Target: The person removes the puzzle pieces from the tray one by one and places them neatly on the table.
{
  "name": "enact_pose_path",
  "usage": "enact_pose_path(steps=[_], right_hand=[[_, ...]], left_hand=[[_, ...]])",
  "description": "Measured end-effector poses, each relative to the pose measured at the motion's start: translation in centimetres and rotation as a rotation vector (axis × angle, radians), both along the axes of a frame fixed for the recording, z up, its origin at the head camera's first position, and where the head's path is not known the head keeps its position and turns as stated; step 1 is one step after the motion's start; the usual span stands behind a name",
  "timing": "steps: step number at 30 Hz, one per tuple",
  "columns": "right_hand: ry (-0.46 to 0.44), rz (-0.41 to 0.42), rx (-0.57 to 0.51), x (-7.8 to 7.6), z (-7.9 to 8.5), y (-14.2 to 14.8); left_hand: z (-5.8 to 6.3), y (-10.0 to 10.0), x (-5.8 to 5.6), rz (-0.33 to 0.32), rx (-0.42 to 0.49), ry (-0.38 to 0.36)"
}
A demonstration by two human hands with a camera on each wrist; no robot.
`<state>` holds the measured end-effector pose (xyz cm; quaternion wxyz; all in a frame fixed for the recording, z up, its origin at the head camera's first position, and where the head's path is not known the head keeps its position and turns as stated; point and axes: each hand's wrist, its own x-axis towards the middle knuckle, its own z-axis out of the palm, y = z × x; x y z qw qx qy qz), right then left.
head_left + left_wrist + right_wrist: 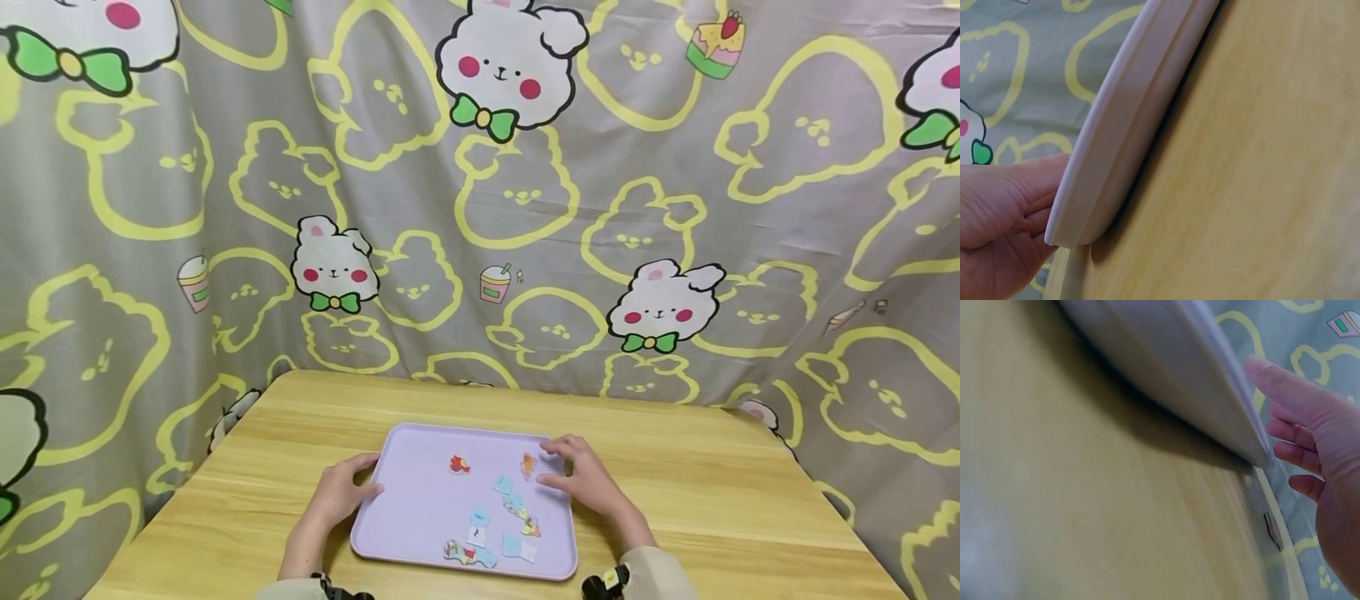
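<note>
A lilac tray [420,517] lies on the wooden table. My left hand [337,496] holds the tray's left rim, its thumb over the edge. In the left wrist view the fingers of the left hand [1004,212] go behind the rim. My right hand [588,475] is at the right rim with thumb and fingers spread, nearest to an orange piece [528,465]. In the right wrist view the right hand [1329,437] has its fingers loosely bent beside the tray edge. Small flat irregular pieces, like jigsaw pieces, lie on the tray, including a red one [459,464].
Joined light-blue and white pieces [519,547] and a multicoloured strip [469,553] lie along the tray's near side. More blue and yellow pieces [514,504] lie toward its right. The wooden table [697,475] extends around the tray, and a patterned curtain [420,200] hangs behind.
</note>
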<state>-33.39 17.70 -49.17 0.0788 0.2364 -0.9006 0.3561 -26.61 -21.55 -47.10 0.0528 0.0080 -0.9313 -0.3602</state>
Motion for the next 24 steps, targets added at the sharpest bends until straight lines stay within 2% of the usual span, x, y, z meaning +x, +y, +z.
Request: enact_pose_path(steps=[8, 15, 24], right_hand=[[0.041, 0.02, 0.099, -0.4, 0.0, -0.8], [0.03, 0.011, 0.165, -0.7, 0.2, -1.5], [0.084, -0.004, 0.256, -1.2, 0.4, -2.2]], left_hand=[[-0.5, 0.0, 0.0, 0.004, 0.01, 0.01], [-0.6, 0.0, 0.0, 0.01, 0.022, -0.001], [-0.5, -0.3, -0.2, 0.008, 0.023, 0.011]])
